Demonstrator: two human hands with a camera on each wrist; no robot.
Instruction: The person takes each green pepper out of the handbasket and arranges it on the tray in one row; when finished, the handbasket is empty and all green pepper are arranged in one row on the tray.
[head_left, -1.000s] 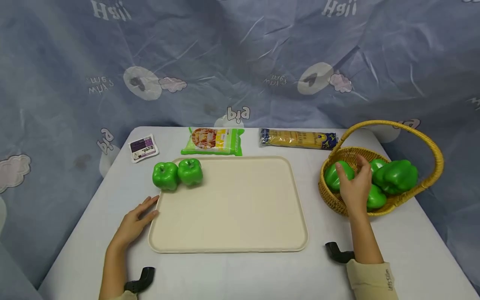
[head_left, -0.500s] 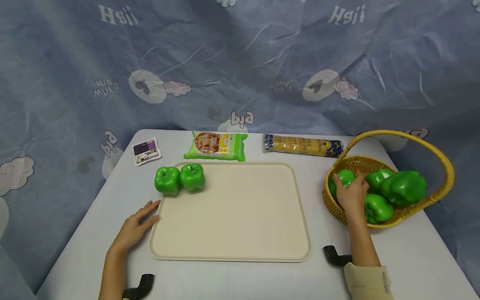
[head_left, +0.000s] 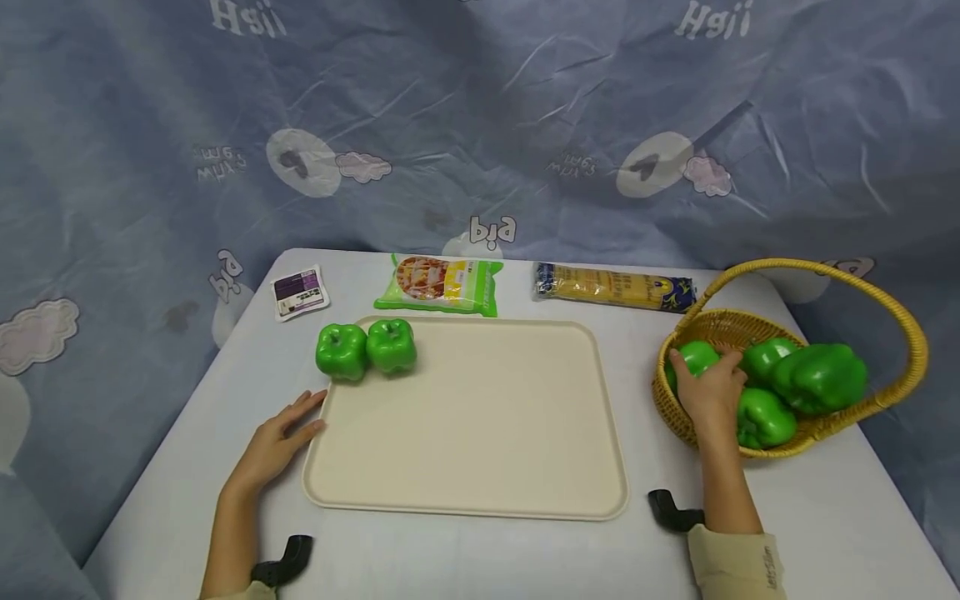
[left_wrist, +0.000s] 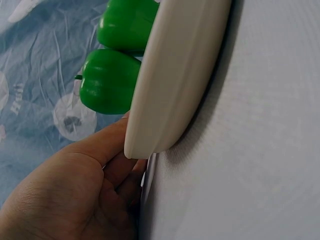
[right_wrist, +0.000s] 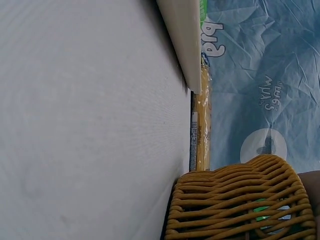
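Inside the wicker basket (head_left: 670, 412), at its left side, my right hand (head_left: 711, 398) grips a green bell pepper (head_left: 697, 357) between thumb and fingers; some fingertips are hidden. Several other green bell peppers (head_left: 819, 379) lie in the basket to the right of that hand. My left hand (head_left: 273, 446) rests with fairly straight fingers against the left edge of the beige tray (head_left: 472, 425). In the left wrist view, the thumb lies by the tray's raised rim (left_wrist: 165, 85). Two green bell peppers (head_left: 342, 351) sit side by side at the tray's far left corner.
Along the back of the white table lie a small purple-and-white packet (head_left: 300, 292), a green food bag (head_left: 441, 285) and a long yellow noodle pack (head_left: 615, 287). The basket's tall handle (head_left: 847, 273) arches over its right part. A blue cloth (head_left: 480, 108) hangs behind.
My right hand has sunk lower into the basket, and its thumb and fingers have closed around the left pepper. The left hand stays at the tray edge. The head view has shifted slightly.
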